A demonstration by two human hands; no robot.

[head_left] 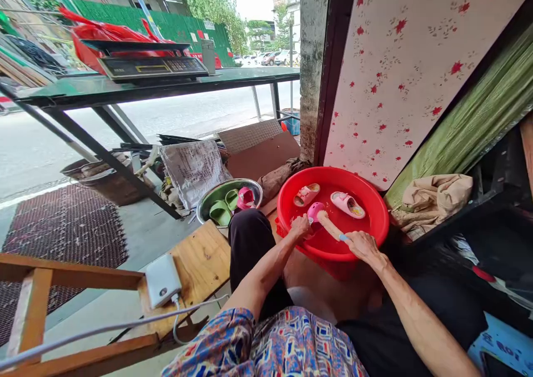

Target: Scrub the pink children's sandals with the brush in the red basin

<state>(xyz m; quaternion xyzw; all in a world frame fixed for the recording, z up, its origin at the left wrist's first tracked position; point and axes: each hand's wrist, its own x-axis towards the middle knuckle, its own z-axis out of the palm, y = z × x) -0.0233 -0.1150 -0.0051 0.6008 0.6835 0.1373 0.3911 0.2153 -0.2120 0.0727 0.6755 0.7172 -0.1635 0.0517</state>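
Note:
In the red basin [380, 199] of water, my left hand [301, 228] grips a bright pink clog [316, 210] by its near end. My right hand [362, 246] is closed around the handle of a wooden scrubbing brush [332, 227], which has a blue band near my fingers. The brush head touches the pink clog. Two light pink clogs lie beyond it in the basin, one [307, 194] at the left and one [348, 205] at the right.
Left of the basin, a metal bowl [201, 204] holds green clogs [220, 212] and a dark pink clog [246, 197]. A white power bank [162, 280] with a cable rests on a wooden bench [204, 255]. A table [250, 75] bearing a scale [154, 67] stands ahead.

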